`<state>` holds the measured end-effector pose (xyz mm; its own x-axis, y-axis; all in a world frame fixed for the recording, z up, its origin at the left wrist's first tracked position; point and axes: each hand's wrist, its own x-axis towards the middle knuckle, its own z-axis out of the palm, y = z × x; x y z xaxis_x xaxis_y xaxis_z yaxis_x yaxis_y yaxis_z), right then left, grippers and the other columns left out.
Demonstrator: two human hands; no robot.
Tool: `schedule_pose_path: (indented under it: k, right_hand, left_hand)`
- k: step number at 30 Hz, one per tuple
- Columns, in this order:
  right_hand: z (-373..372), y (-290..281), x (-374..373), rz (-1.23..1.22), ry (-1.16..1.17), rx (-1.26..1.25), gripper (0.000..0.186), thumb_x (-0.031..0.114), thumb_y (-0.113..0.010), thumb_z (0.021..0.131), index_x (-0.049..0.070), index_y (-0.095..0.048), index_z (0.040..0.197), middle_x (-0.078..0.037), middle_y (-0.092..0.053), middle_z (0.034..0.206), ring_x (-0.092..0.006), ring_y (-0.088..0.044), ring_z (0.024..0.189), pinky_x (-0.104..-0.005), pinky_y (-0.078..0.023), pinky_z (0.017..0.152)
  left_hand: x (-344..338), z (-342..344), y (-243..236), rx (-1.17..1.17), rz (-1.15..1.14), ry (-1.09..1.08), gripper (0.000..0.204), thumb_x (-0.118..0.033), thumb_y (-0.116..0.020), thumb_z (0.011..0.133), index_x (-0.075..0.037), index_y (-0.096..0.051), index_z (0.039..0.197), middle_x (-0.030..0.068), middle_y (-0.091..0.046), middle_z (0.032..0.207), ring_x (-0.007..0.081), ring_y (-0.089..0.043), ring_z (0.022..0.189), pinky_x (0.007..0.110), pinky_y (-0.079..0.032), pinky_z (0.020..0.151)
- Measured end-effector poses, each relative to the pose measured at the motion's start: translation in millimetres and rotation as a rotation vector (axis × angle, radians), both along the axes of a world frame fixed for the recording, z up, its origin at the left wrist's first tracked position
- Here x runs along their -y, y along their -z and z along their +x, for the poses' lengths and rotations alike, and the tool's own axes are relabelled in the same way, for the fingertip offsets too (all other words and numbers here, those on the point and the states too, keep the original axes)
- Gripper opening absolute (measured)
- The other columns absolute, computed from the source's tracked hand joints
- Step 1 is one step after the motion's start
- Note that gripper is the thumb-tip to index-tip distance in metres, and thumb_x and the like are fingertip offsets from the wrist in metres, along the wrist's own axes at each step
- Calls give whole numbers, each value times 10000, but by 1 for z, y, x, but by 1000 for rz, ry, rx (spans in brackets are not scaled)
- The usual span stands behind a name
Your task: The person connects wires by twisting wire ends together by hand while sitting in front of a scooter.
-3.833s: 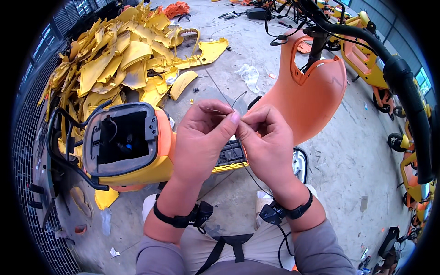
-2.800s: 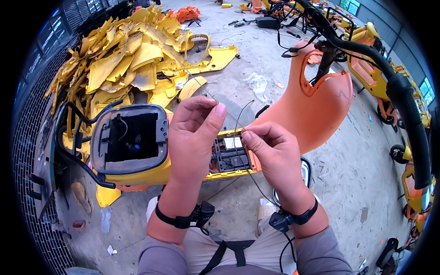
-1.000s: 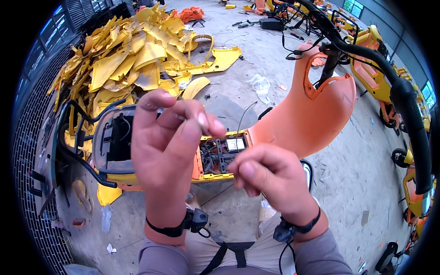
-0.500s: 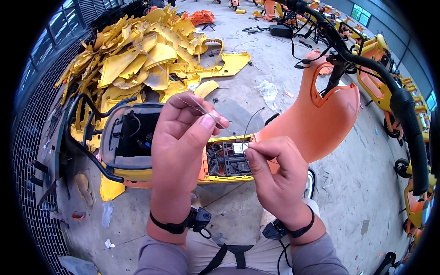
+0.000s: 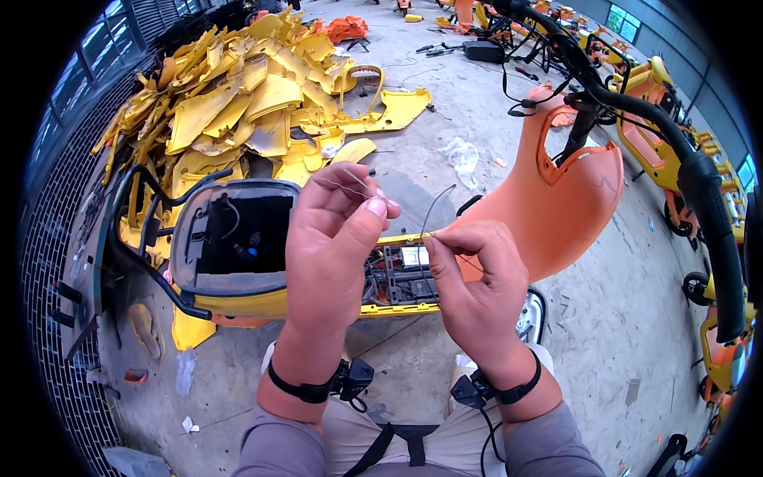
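Note:
My left hand (image 5: pixel 326 262) pinches a thin pale wire (image 5: pixel 354 181), whose strands stretch across its curled fingers. To its right, my right hand (image 5: pixel 481 298) pinches a thin wire near a dark thin cable (image 5: pixel 439 199), which curves up beside the fingertips with a free upper end. Both hands are apart, held above a yellow scooter body (image 5: pixel 230 300). Its open deck (image 5: pixel 397 278) shows black wiring and parts, partly hidden by my left hand. An open compartment (image 5: pixel 232 238) with a dark inside lies left, and a large orange front panel (image 5: pixel 548 211) rises right.
A heap of yellow panels (image 5: pixel 238 95) covers the upper left floor. Black handlebars (image 5: pixel 699 191) arch over the right side. More scooters (image 5: pixel 668 143) line the right wall. A black box (image 5: pixel 482 51), orange pieces (image 5: pixel 347 30) and white plastic film (image 5: pixel 461 159) lie behind.
From being together at the earliest frame, my hands have separated. Since a second ago, my right hand has risen and both have shifted right, each pinched on thin wire.

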<state>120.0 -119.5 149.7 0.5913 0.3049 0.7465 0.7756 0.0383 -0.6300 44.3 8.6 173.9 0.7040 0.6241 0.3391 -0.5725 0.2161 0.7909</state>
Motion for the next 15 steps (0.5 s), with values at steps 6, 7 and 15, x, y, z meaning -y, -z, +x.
schedule_pose_path:
  k: [6, 7, 15]
  right_hand:
    - [4, 2, 0, -9, 37, 18, 150, -26, -728, 734, 38, -610, 803, -80, -617, 758, -238, -595, 720, -333, -461, 667]
    - [5, 2, -1, -9, 36, 17, 150, -26, -728, 734, 38, -610, 803, -80, -617, 758, -238, -595, 720, -333, -461, 667]
    - [16, 14, -5, 33, 84, 150, 182, -17, -753, 716, 44, -606, 805, -77, -601, 780, -241, -579, 734, -336, -448, 646]
  left_hand:
    - [2, 5, 4, -36, -1, 25, 183, 4, -585, 883, -23, -546, 1060, 42, -586, 956, 110, -597, 884, 243, -474, 795]
    - [2, 5, 5, -57, -1, 12, 165, -12, -586, 886, -22, -563, 1049, 46, -594, 953, 126, -596, 877, 253, -475, 799]
    - [-2, 10, 10, -157, -32, 74, 172, -64, -602, 898, -1, -623, 1057, 65, -643, 918, 150, -620, 855, 270, -484, 797]
